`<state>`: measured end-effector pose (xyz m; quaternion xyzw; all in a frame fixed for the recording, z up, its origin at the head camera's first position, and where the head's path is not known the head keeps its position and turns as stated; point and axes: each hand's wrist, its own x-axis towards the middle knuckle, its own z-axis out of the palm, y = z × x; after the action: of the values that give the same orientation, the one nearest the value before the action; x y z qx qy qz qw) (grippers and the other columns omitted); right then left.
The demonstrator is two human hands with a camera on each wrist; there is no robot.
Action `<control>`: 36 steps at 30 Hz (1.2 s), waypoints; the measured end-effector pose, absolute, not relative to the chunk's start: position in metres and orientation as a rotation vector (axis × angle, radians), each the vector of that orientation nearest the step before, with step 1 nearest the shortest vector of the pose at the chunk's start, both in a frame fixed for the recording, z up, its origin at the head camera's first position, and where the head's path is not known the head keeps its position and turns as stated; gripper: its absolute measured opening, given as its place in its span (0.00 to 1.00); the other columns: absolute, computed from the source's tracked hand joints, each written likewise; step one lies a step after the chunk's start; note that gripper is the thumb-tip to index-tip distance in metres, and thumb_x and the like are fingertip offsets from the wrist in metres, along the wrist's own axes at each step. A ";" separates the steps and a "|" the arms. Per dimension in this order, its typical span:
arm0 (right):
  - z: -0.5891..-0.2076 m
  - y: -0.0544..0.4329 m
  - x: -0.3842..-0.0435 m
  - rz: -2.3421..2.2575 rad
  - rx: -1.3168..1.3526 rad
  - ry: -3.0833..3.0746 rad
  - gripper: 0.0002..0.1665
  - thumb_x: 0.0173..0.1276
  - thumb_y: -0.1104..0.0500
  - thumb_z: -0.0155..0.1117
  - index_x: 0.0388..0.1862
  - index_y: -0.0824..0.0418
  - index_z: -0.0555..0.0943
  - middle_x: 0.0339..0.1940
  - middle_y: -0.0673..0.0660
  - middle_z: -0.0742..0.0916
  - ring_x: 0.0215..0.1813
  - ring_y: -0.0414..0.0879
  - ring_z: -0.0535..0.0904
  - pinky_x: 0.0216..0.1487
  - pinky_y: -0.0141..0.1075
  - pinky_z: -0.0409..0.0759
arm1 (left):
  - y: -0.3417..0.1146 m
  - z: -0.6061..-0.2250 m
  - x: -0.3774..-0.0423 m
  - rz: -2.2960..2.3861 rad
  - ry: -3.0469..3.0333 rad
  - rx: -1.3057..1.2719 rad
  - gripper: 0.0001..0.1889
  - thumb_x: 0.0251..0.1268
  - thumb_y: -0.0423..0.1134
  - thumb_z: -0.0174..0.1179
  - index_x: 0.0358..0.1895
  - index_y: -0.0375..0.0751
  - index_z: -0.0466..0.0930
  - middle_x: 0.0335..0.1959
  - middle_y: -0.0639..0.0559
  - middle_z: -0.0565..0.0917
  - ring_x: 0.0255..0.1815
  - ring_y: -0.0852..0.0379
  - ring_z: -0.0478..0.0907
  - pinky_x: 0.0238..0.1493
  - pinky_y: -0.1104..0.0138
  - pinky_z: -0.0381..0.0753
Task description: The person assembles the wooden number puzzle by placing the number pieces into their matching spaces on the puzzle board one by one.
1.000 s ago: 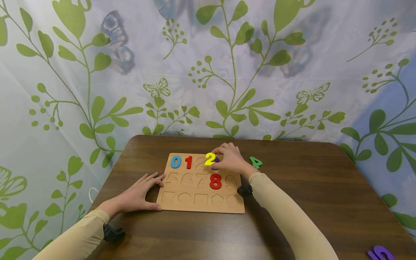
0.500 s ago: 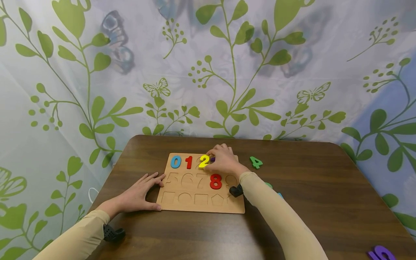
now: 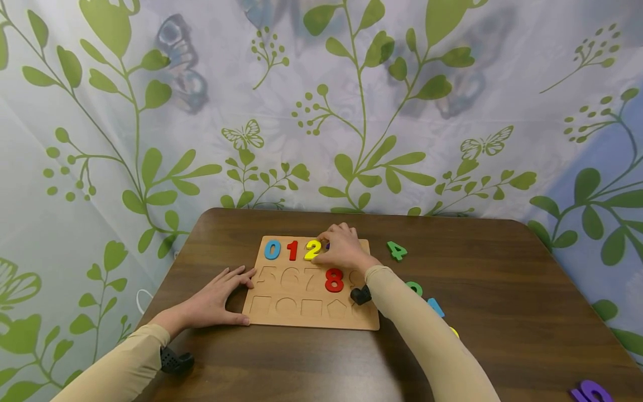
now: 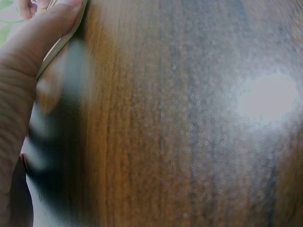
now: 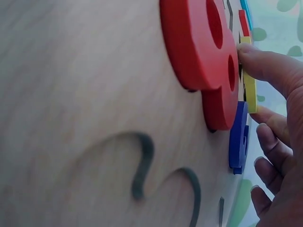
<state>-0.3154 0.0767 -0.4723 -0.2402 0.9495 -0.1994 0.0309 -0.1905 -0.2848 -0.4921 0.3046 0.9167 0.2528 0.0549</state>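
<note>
A wooden number puzzle board (image 3: pixel 313 320) lies on the table. My right hand (image 3: pixel 341 247) pinches a yellow number 2 (image 3: pixel 313 251) between thumb and finger at the 2 recess in the top row; whether it sits fully in is unclear. Blue 0 (image 3: pixel 268 250) and red 1 (image 3: pixel 292 251) stand to its left. A purple number piece (image 5: pixel 238 142), mostly hidden by my right hand in the head view, is beside the 2. Red 8 (image 3: pixel 329 281) sits in the middle row. My left hand (image 3: pixel 213 300) rests at the board's left edge, fingers spread and thumb at the lower corner.
Right of the board lie a green 4 (image 3: pixel 396 250), a green piece (image 3: pixel 414 287), a light blue piece (image 3: pixel 435 307) and a yellow piece (image 3: pixel 454 331), some partly behind the right sleeve. A purple piece (image 3: pixel 594 391) lies at the lower right. A patterned cloth (image 3: pixel 281 72) hangs behind the table.
My right hand has carried the yellow 2 left and down to its recess. More loose pieces show beside the right sleeve. The left hand has stayed in place.
</note>
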 end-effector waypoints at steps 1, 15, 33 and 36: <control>-0.473 0.077 -0.316 -0.606 -0.736 2.928 0.36 0.56 0.33 0.76 0.60 0.47 0.85 0.50 0.48 0.79 0.55 0.49 0.66 0.55 0.47 0.61 | -0.285 -0.492 -0.191 0.768 2.783 0.926 0.37 0.51 0.70 0.72 0.57 0.53 0.73 0.80 0.48 0.62 0.81 0.36 0.52 0.76 0.36 0.44; -0.478 0.074 -0.317 -0.599 -0.746 2.936 0.35 0.54 0.30 0.76 0.59 0.43 0.86 0.50 0.47 0.79 0.56 0.48 0.65 0.55 0.46 0.61 | -0.285 -0.492 -0.191 0.763 2.782 0.917 0.36 0.51 0.70 0.72 0.57 0.53 0.73 0.80 0.49 0.62 0.81 0.36 0.52 0.76 0.36 0.44; -0.467 0.088 -0.315 -0.686 -0.793 2.915 0.28 0.65 0.37 0.70 0.62 0.45 0.85 0.52 0.49 0.81 0.58 0.50 0.66 0.57 0.49 0.62 | -0.284 -0.492 -0.190 0.764 2.781 0.906 0.36 0.51 0.70 0.72 0.56 0.54 0.72 0.80 0.48 0.62 0.81 0.36 0.52 0.76 0.35 0.43; -0.457 0.101 -0.315 -0.736 -0.795 2.926 0.26 0.67 0.40 0.70 0.61 0.46 0.85 0.54 0.50 0.82 0.62 0.52 0.65 0.60 0.52 0.62 | -0.285 -0.491 -0.190 0.765 2.782 0.908 0.36 0.50 0.70 0.72 0.56 0.54 0.72 0.80 0.48 0.62 0.81 0.36 0.52 0.76 0.35 0.43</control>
<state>-0.3151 0.1013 -0.4571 -0.2547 0.9377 -0.2360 0.0110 -0.1898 -0.2845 -0.4911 0.2996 0.9182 0.2526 0.0585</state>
